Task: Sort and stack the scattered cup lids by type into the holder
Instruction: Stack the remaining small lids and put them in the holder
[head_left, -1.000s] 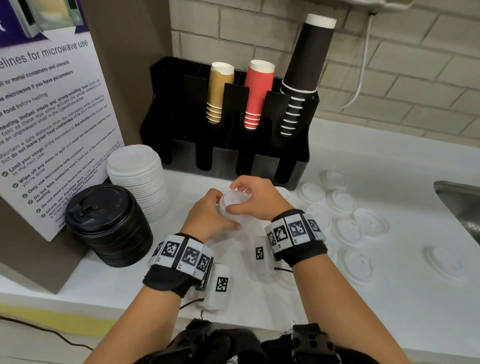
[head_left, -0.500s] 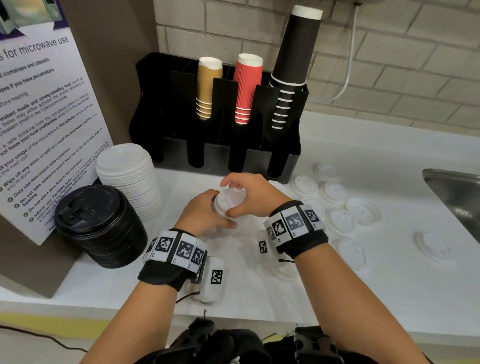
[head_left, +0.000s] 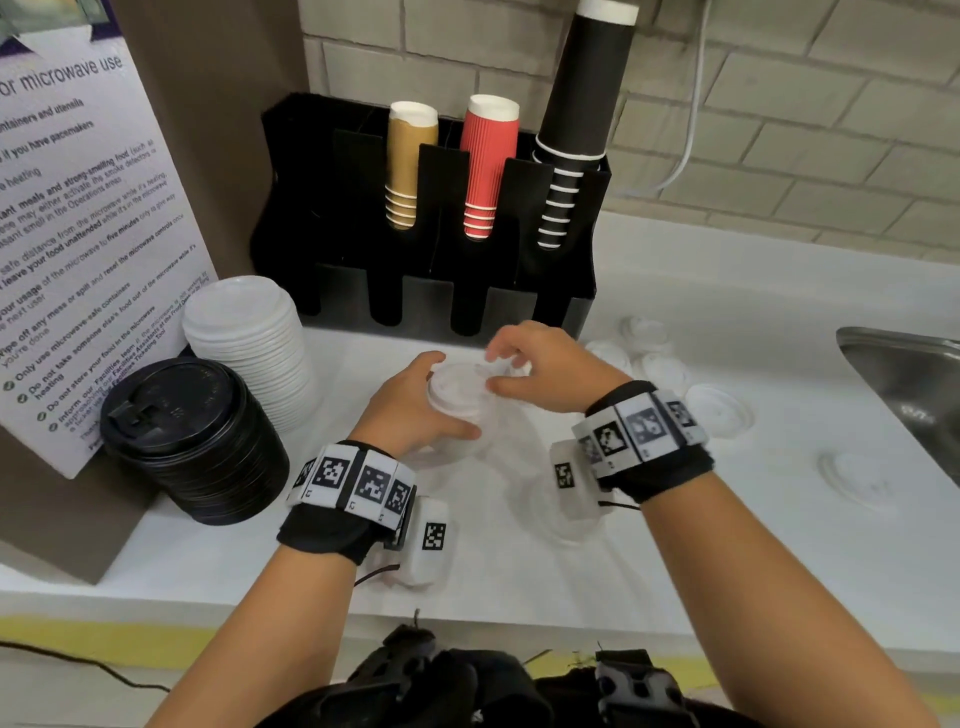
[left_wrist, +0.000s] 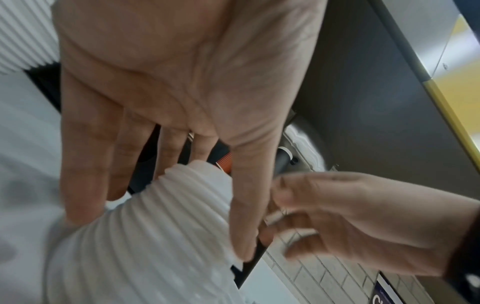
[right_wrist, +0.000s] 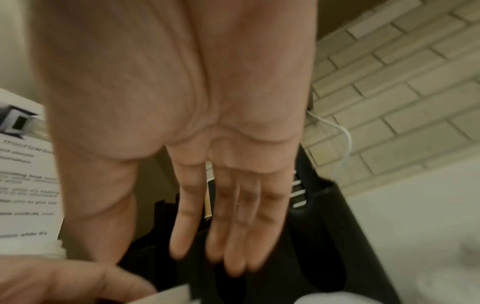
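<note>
My left hand (head_left: 449, 399) grips a short stack of small white lids (head_left: 460, 384) just above the counter, thumb on the near side and fingers on the far side. The ribbed stack (left_wrist: 155, 236) fills the left wrist view below that hand (left_wrist: 161, 232). My right hand (head_left: 496, 370) hovers at the stack's top right edge. Its fingers (right_wrist: 233, 236) are stretched out in the right wrist view, and the thumb lies by a white lid edge (right_wrist: 168, 296). The black holder (head_left: 550, 291) stands behind. Loose white lids (head_left: 719, 410) lie to the right.
A tall stack of white lids (head_left: 249, 343) and a stack of black lids (head_left: 192, 436) stand at the left before a microwave sign (head_left: 78, 234). Brown, red and black cups (head_left: 491, 166) fill the holder. A steel sink (head_left: 909, 374) lies at the right. Another lid (head_left: 852, 473) lies near it.
My right hand's fingers have loosened and lifted a little off the top of the stack. The left hand keeps its grip on the stack in about the same place.
</note>
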